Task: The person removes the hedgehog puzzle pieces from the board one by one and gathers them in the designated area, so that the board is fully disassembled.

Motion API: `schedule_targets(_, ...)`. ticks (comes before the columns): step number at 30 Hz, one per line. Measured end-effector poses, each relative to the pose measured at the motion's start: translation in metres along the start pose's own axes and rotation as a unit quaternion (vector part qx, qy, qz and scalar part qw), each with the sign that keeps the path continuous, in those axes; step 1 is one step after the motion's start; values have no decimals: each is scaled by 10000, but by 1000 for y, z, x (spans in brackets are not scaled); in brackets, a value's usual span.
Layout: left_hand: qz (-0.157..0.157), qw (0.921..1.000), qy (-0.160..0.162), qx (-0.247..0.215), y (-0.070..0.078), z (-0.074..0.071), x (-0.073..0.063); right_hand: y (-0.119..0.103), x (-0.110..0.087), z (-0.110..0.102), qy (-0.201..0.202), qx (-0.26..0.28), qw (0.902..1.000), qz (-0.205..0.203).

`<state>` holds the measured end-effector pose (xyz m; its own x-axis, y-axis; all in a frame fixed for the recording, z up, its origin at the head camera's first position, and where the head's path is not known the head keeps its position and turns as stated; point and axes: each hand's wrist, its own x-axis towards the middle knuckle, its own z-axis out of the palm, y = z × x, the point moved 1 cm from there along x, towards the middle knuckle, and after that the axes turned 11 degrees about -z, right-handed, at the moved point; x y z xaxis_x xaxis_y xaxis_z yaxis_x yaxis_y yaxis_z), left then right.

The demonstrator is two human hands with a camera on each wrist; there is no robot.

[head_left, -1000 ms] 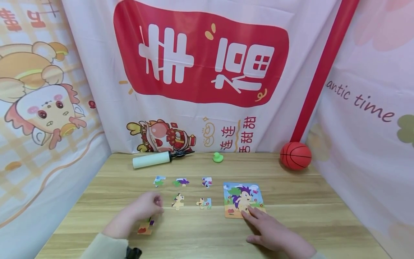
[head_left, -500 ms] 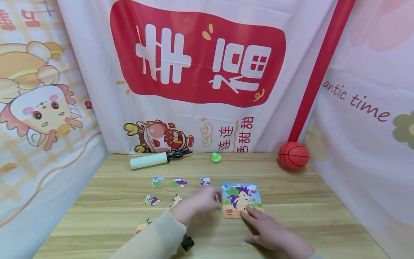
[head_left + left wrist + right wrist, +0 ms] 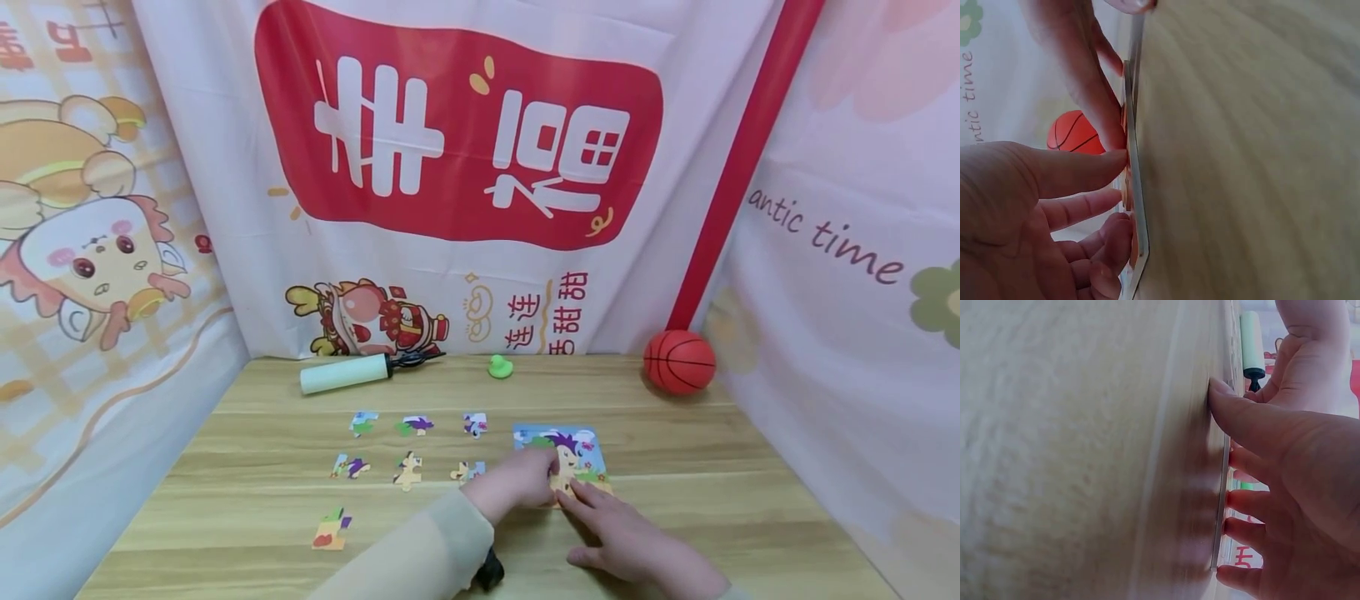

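Observation:
A square puzzle board (image 3: 596, 450) with a cartoon hedgehog picture lies flat on the table. My left hand (image 3: 525, 477) reaches over its left part, and the thumb and curled fingers pinch a puzzle piece (image 3: 1126, 195) at the board's surface. That piece is mostly hidden in the head view. With fingers extended, my right hand (image 3: 618, 533) presses on the lower edge of the board. Left of the board, several loose puzzle pieces lie in rows, among them a hedgehog-body piece (image 3: 408, 472) and a red-heart piece (image 3: 328, 533). My left forearm partly covers another piece (image 3: 467, 472).
A pale green hand pump (image 3: 347, 374) lies at the table's back left. Near the back middle sits a green toy duck (image 3: 500, 367). A red toy basketball (image 3: 680, 362) rests at the back right. Printed curtains (image 3: 480, 258) hang behind and beside the wooden table (image 3: 225, 533).
My left hand has moved right, from the loose pieces onto the board. The spot it left now shows a purple-and-cream piece. The right hand stays on the board.

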<state>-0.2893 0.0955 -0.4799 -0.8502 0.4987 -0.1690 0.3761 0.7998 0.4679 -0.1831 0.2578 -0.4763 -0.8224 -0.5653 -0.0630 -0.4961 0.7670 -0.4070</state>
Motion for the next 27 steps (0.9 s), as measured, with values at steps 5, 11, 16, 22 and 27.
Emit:
schedule_targets(5,-15,9998,-12,-183,2,0,-1,1,-2,1,196,47,9997,-128)
schedule_targets(11,-277,9991,-101,-315,4,-1,-1,2,-5,0,303,423,9986,-102)
schedule_targets(16,-375,9983,-228,-391,6,-1,1,10,-11,2,353,365,9986,-109)
schedule_targets(22,-482,9970,-302,-519,6,-1,3,24,-19,0,408,346,9985,126)
schedule_targets(27,-536,9960,-316,-634,3,1,5,28,-21,-4,267,532,9977,313)
